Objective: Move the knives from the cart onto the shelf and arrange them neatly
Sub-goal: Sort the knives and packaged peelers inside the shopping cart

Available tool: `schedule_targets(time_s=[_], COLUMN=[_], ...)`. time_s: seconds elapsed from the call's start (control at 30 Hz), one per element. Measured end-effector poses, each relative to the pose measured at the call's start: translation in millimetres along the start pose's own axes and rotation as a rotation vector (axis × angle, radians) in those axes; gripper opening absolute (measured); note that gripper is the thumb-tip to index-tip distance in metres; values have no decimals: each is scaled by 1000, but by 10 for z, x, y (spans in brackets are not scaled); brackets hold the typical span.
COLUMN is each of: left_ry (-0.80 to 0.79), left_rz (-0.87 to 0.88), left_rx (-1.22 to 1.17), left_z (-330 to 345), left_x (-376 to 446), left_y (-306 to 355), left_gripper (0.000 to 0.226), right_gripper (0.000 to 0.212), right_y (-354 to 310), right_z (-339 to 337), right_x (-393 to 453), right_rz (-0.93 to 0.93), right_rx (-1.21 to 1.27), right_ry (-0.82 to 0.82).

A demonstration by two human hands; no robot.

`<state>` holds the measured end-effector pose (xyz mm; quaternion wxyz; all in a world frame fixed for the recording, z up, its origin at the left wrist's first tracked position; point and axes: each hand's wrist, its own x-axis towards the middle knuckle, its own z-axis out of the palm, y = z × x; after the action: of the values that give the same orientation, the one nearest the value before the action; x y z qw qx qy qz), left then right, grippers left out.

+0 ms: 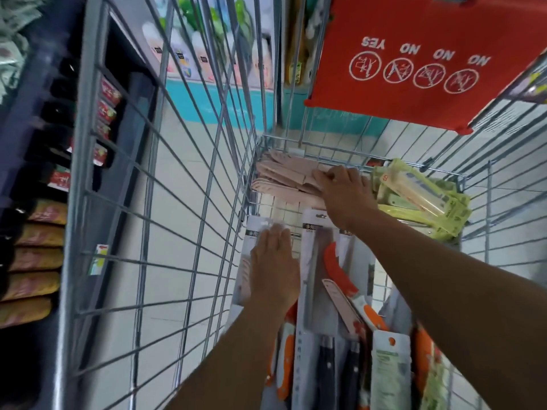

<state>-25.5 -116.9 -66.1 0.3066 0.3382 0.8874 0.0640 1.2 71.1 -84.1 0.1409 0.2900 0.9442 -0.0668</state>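
I look down into a wire shopping cart (pixel 189 179) holding packaged knives. My right hand (pixel 343 187) reaches to the far end and its curled fingers grip a pile of pale pink sheathed knives (pixel 281 179). My left hand (pixel 273 264) lies flat, fingers straight, on a white carded knife pack (pixel 254 232) at the cart's left side. Beside it lie a long carded knife (pixel 313 276) with a dark handle, an orange-sheathed knife (pixel 337 270) and orange-handled knives (pixel 285 365). Light green knife packs (pixel 420 199) are stacked at the far right.
The cart's red child-seat flap (pixel 414 63) with warning symbols hangs above the far end. A dark shelf (pixel 50 179) with red and yellow packaged goods stands to the left. Pale tiled floor (pixel 183 179) shows through the wires.
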Motion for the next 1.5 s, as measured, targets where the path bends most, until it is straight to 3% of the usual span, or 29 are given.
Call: schedule_targets(time_s=[0.33,0.47,0.57,0.73,0.9,1.1,1.23,1.37,1.5], left_ry=[72,64,22,-18,-28,-73,0,102,161], left_rz=[61,-33,-96,-138,-199,-194,-173,-149,-72], left_rx=[48,-3,-21,45,-3,-73,-109,-140,-100], left_z=[94,218,304,331,307,313,273,184,118], left_x=[-339,-675,-906,-1133,-1252,-1383,-1393,-1434,-1500], left_y=[-6,-26,-107,-244,-381,-543,-574,-547,-408], left_gripper=[61,69,77,67,77,91,75,31,31], right_gripper=[53,55,61,58,73,76,83,73,64], right_y=[-227,-442,-592,-867,-966,-990,-1020,-1016,-908], right_z=[-39,173,329,437,480,528,539,465,348], right_x=[-795,-1396,-1822,-2214,-2401,-2569,-2618,-2644,-2737], right_rz=[70,134,84,4,97,218,262,239,370], right_rx=[237,345,350,259,324,442,478,490,480], right_ry=[81,-35,-125,-155,-280,-247,-237,-222,-51])
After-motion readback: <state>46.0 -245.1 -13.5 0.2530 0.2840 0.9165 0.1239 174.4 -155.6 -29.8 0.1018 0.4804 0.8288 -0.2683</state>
